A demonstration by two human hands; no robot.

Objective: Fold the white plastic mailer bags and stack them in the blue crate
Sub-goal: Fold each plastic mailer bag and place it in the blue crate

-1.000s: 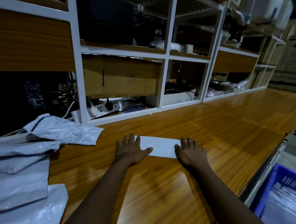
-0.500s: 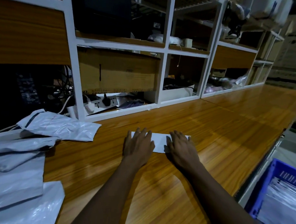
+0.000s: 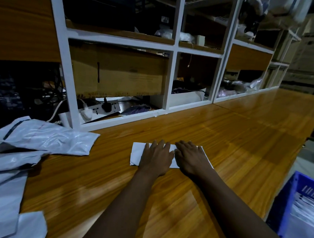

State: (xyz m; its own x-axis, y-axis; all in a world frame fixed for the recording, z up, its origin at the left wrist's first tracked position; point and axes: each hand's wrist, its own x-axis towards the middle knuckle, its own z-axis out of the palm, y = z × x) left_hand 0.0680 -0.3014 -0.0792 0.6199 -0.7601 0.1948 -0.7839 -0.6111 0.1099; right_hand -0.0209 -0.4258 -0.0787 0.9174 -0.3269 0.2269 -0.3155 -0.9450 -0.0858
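Note:
A folded white mailer bag [image 3: 137, 153] lies flat on the wooden table [image 3: 233, 141], near its middle. My left hand [image 3: 157, 155] presses flat on the bag's middle, fingers straight. My right hand [image 3: 190, 157] lies flat right beside it, on the bag's right part. The two hands almost touch. A heap of unfolded white mailer bags [image 3: 42, 138] covers the table's left end. At the lower right, below the table's edge, stands the blue crate [image 3: 290, 202] with folded white bags [image 3: 308, 208] stacked inside.
White shelving [image 3: 175, 47] runs along the table's back edge, with a cardboard box [image 3: 118, 71], a power strip [image 3: 106, 107] and cables in its bays. Stacked cartons [image 3: 312, 54] stand at the far right. The table's front right edge drops off by the crate.
Both hands have slid inward from the bag's two ends to its middle and now lie side by side on it. The bag has stayed in place.

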